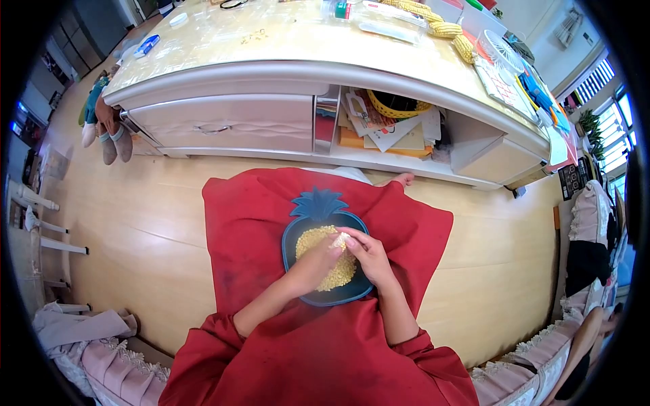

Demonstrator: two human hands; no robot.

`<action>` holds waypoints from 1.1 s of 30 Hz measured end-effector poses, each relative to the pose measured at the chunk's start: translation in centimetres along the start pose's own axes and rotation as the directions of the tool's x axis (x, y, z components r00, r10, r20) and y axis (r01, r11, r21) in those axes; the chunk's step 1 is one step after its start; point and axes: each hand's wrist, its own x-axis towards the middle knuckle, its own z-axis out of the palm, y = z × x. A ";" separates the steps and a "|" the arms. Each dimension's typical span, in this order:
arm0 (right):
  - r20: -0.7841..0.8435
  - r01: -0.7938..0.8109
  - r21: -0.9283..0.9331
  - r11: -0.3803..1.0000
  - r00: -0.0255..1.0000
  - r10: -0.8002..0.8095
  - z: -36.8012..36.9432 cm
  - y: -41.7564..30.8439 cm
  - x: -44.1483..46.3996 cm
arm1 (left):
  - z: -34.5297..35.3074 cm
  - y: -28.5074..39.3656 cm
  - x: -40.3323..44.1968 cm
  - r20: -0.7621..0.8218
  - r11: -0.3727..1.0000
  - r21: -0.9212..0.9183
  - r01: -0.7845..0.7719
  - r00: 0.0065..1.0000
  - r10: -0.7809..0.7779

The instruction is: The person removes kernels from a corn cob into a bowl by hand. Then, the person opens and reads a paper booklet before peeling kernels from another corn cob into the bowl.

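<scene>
A dark blue pineapple-shaped bowl (pixel 290 237) rests on the red cloth over my lap, its leaf-shaped end pointing away from me. Loose yellow corn kernels (pixel 333 279) cover much of its bottom. Above them, a pale corn cob (pixel 342 240) is held between my two hands, mostly hidden by the fingers. My left hand (pixel 317 262) is closed against the cob from the left, slightly blurred. From the right, my right hand (pixel 369 256) wraps its fingers around the cob.
Ahead stands a long white cabinet table (pixel 271 71) with several corn ears (pixel 443 29) at its back right and a white basket (pixel 501 51) nearby. A few scattered bits (pixel 254 36) and a blue box (pixel 146 46) lie on top. Papers (pixel 396 132) fill an open shelf.
</scene>
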 end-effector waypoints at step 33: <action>0.034 -0.006 0.031 0.999 0.999 0.005 -0.1 0.0 -0.1 | -0.2 0.3 -0.3 -0.016 0.990 0.128 -0.062 0.998 0.065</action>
